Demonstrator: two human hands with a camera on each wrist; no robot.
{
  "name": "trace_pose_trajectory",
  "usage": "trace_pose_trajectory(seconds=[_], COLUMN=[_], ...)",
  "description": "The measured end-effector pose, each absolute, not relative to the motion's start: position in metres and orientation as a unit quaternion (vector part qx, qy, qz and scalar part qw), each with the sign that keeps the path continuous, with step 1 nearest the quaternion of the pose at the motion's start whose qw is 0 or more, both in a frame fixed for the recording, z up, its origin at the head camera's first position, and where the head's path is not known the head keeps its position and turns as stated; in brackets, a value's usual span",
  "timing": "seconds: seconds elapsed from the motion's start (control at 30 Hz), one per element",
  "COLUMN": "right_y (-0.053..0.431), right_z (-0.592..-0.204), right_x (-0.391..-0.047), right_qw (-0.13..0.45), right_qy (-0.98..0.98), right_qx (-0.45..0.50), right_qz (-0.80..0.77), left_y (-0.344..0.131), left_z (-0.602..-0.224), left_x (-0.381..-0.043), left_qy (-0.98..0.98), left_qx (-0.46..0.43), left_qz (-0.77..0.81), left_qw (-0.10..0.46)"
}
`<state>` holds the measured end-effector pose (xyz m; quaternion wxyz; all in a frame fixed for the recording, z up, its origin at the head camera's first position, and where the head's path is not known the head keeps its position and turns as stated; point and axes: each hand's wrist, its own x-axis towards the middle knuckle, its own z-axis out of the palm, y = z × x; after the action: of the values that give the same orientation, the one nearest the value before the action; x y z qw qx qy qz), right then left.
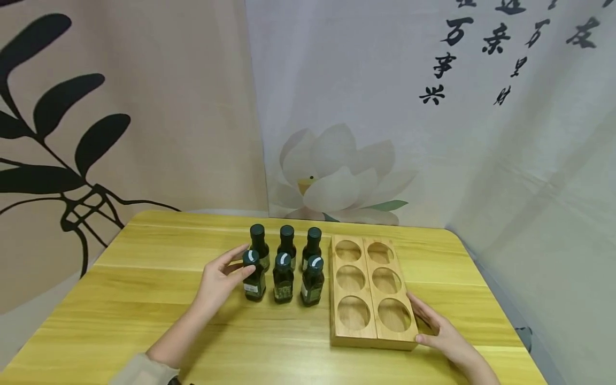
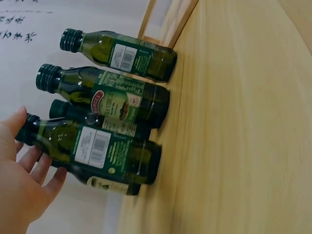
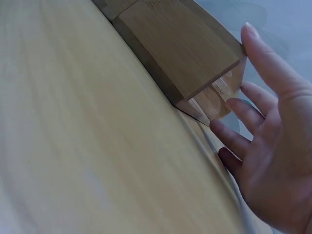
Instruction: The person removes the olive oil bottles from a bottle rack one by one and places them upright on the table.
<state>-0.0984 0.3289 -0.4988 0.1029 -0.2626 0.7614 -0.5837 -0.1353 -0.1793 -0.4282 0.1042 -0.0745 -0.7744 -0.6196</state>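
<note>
My left hand (image 1: 220,278) is at the cap and neck of the front-left green glass bottle (image 1: 254,287). Its thumb lies on the near side, and the fingers reach loosely around the far side. In the left wrist view this olive oil bottle (image 2: 105,148) has a dark green screw cap and a white barcode label. The other bottles (image 1: 283,283) stand upright beside and behind it in two rows. My right hand (image 1: 445,336) rests against the right side of a wooden holder (image 1: 368,341) with round holes, thumb by its near corner and fingers extended.
The bottles and holder stand on a yellow wood-grain table (image 1: 159,251). The holder sits just right of the bottles. Behind the table hangs a pale cloth backdrop (image 1: 337,96) printed with a lotus and black characters; leaf shapes are printed at the left.
</note>
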Motion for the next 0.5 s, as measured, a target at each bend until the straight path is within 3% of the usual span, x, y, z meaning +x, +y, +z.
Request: trace_pose_trajectory(seconds=[0.27,0.5], right_y=[0.327,0.33], right_z=[-0.486,-0.468], right_x=[-0.094,-0.097], right_qw=[0.086,0.032], right_qy=[0.781,0.805], right_qx=[-0.248,-0.255], right_qz=[-0.567,-0.534], left_y=[-0.197,-0.221], left_z=[-0.423,-0.419], left_x=[-0.132,-0.125], left_qy=[-0.804,-0.845], left_qx=[-0.12,-0.133], left_qz=[-0.57,-0.501], left_qw=[0.121,0.134])
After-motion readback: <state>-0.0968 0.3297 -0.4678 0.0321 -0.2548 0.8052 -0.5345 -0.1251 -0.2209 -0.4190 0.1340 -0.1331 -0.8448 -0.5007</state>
